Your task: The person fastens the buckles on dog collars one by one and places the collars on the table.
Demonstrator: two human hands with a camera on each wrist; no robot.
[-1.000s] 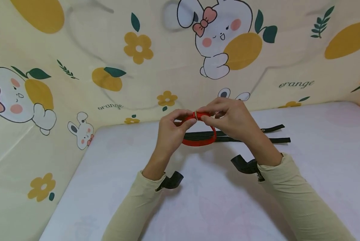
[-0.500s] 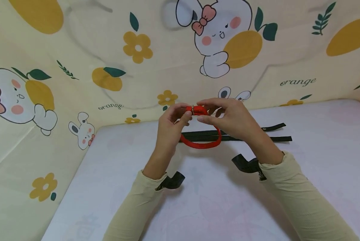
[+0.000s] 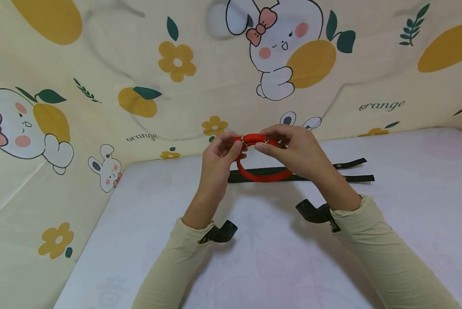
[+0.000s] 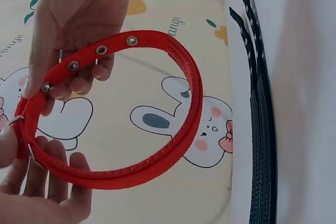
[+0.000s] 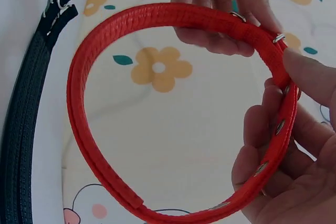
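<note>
A red collar (image 3: pixel 263 177) with a buckle and a row of metal eyelets is fastened into a loop and held above the table. My left hand (image 3: pixel 218 162) pinches it beside the buckle (image 4: pixel 35 157) with thumb and fingers. Farther right, my right hand (image 3: pixel 298 150) holds the same collar, its thumb near a small metal ring (image 3: pixel 267 140). The eyelets (image 4: pixel 101 50) show clearly in the left wrist view. In the right wrist view, the collar (image 5: pixel 76 93) spans between both hands; the fingers hide parts of the strap.
Behind the held loop, black collars (image 3: pixel 360 179) lie side by side on the white table (image 3: pixel 254 262), their ends pointing right. At the back hangs a cream cloth (image 3: pixel 192 103) printed with rabbits and oranges. Black wrist mounts (image 3: pixel 313 211) stick out from the cuffs.
Both hands were close together at the buckle. My right hand loosened, then took hold farther right. The buckle has shifted slightly left and the loop has turned, showing a ring on the right.
</note>
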